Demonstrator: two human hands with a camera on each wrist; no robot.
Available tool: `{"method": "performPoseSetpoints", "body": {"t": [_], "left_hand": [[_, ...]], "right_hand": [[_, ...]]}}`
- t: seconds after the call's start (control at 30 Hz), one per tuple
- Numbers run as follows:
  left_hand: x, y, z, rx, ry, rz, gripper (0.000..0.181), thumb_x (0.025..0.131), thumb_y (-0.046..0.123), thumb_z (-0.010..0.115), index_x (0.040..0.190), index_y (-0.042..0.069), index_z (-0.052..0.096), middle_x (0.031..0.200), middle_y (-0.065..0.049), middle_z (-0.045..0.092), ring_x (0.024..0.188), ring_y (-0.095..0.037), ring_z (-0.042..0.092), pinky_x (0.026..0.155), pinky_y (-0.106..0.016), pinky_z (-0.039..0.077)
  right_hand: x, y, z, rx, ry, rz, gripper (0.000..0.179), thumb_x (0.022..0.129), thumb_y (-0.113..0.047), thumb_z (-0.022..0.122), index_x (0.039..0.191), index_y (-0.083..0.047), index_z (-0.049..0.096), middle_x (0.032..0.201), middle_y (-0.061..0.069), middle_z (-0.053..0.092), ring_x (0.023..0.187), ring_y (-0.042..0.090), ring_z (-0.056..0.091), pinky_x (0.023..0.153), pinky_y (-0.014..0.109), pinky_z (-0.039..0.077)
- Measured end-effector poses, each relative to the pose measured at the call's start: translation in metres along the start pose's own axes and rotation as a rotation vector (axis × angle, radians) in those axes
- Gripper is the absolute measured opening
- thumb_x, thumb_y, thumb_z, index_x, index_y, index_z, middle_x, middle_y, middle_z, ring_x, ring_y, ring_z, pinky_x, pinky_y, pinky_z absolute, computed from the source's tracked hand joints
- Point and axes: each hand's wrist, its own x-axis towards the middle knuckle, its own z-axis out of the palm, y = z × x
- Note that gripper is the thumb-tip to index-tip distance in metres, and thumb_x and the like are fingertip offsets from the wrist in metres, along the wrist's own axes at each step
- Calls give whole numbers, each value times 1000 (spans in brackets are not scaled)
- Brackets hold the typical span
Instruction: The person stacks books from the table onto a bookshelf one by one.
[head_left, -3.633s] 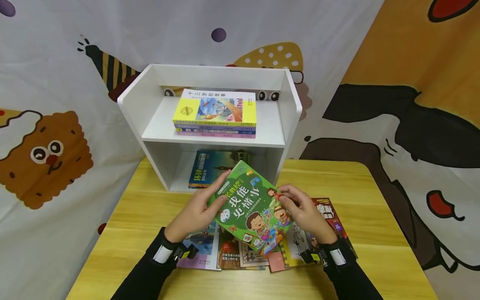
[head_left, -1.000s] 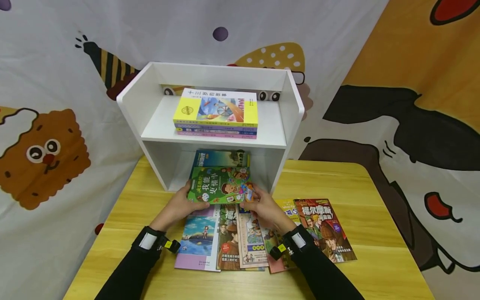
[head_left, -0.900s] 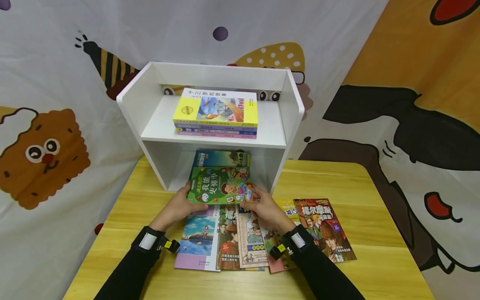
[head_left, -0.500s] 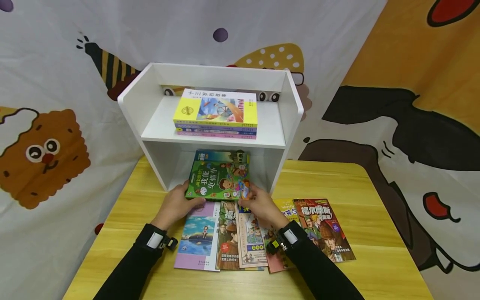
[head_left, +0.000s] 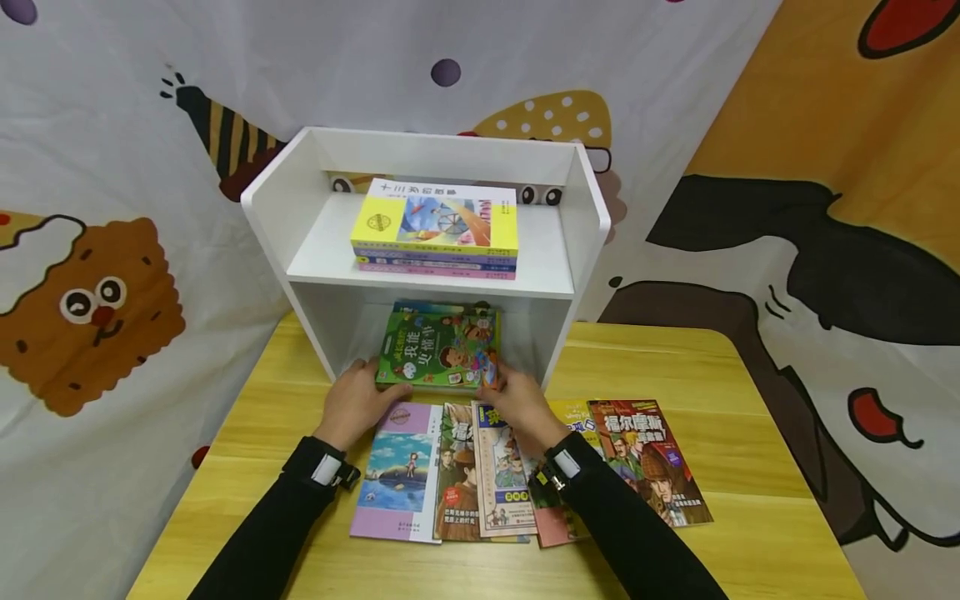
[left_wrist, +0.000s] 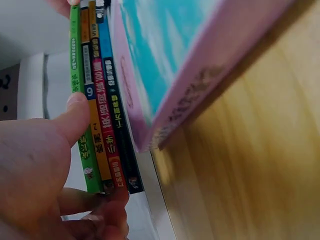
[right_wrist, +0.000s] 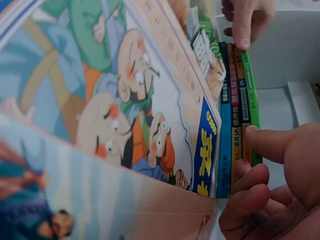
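A green children's book (head_left: 431,354) lies flat on top of a book stack on the lower level of the white bookshelf (head_left: 318,254). My left hand (head_left: 352,404) holds its left front corner, thumb (left_wrist: 77,107) against the green spine and other fingers curled at the stack's end. At the right front corner, my right hand (head_left: 521,404) does the same, its thumb (right_wrist: 265,142) on the spine side and its fingers bent by the lower books. Beneath the green book, an orange-spined book (left_wrist: 100,145), a red-spined book (left_wrist: 111,135) and a dark blue-spined book (left_wrist: 127,150) are stacked.
On the upper shelf sits a stack of books topped by a yellow book (head_left: 435,221). Several books are spread on the wooden table (head_left: 750,467) in front, among them a purple-edged book (head_left: 397,475), a beige book (head_left: 502,475) and a red-brown book (head_left: 648,462).
Earlier my hands held the green book tilted above the table. It has since moved into the lower shelf, lowered onto the stack and slid back, covering most of the blue book.
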Motion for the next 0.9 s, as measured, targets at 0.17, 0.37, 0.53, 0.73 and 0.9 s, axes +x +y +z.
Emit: {"method": "performPoseSetpoints", "body": {"t": [0.17,0.37,0.53,0.73,0.9], "left_hand": [[5,0,6,19,20,-27,78,76,65,70,117,-1,62,95,-16,55,76,-32,58,60,-47,48],[10,1,10,58,43,-37,78,77,66,69,113,-3,62,93,-15,55,75,-33,58,57,-47,48],[12,2,11,81,75,-30,75,78,62,71,111,-5,63,91,-16,56,70,-33,59,50,-44,47],[12,1,11,43,95,-39,70,81,55,73,114,-6,64,89,-15,57,68,-32,59,50,-43,46],[13,0,9,18,111,-29,61,85,48,72,112,-6,66,86,-15,57,65,-31,58,49,-42,45]], "right_hand": [[4,1,-1,-17,18,-13,72,90,-45,67,150,-16,38,73,1,60,54,17,52,50,34,41],[7,2,-1,-39,43,-22,71,92,-46,65,149,-14,39,90,-2,65,67,14,59,62,35,45],[10,0,0,-98,60,-44,60,94,-45,61,143,-13,47,77,0,61,55,15,53,52,34,41],[13,1,1,-178,84,-75,54,95,-47,59,135,-12,54,68,-3,57,50,14,51,48,32,39],[15,2,1,-188,84,-79,62,95,-48,57,142,-8,48,60,1,51,43,15,46,43,31,36]]}}
